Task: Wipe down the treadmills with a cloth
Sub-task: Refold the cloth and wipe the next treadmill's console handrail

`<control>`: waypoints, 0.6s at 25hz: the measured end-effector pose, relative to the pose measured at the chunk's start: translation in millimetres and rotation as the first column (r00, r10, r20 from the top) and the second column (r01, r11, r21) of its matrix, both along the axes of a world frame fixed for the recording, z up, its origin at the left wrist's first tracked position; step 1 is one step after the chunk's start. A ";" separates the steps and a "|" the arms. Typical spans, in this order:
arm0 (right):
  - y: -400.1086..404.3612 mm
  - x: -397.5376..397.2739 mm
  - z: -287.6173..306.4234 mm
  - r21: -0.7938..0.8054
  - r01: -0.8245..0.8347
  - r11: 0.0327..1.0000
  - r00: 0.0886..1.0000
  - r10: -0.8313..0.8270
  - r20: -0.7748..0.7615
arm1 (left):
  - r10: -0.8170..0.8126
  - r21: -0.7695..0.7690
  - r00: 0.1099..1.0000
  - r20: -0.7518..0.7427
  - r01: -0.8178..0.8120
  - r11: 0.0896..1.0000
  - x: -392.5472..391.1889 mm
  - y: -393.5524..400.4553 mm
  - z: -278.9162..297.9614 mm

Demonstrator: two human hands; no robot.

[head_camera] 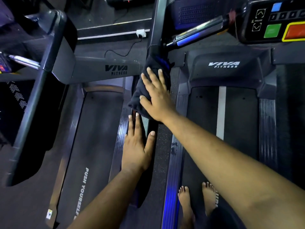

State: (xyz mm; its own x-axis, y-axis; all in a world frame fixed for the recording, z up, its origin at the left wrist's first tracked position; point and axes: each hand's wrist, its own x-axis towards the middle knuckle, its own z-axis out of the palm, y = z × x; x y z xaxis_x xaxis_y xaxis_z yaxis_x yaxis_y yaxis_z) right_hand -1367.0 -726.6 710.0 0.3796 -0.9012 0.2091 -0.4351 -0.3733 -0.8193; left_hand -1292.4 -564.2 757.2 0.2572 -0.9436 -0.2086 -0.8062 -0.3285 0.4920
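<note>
A dark cloth is draped over the black side handrail that runs between two Viva Fitness treadmills. My right hand lies on the cloth with its fingers spread, pressing it against the rail just below the upright post. Lower on the same rail, my left hand rests flat with its fingers apart and nothing in it. The left treadmill's belt lies beside the rail. I stand barefoot on the right treadmill's belt.
The right treadmill's console, with green and red buttons, hangs at the top right above a chrome grip bar. The left treadmill's wide black handrail crosses the left side. A white wall socket with a cable sits on the floor ahead.
</note>
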 end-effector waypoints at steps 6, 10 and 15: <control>-81.1 4.9 5.5 0.490 0.136 0.861 0.852 -0.354 0.387 | 0.026 0.007 1.000 -0.007 -0.026 1.000 0.5 -1.5 -1.7; 4.8 3.3 -2.7 0.583 0.069 0.809 0.861 -0.344 0.375 | 0.027 -0.006 1.000 -0.008 -0.027 1.000 -0.8 1.0 -2.4; -0.6 8.3 -9.5 0.658 0.046 0.751 0.826 -0.399 0.398 | 0.035 -0.003 0.999 -0.009 -0.035 0.999 0.5 -0.4 -3.6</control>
State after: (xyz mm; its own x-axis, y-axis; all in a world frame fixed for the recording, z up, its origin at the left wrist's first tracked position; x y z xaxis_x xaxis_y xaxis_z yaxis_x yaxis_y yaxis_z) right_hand -1358.8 -727.2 700.5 0.1552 -0.9384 -0.3087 0.0830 0.3237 -0.9425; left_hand -1291.8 -564.6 753.6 0.2880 -0.9348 -0.2080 -0.7902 -0.3547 0.4998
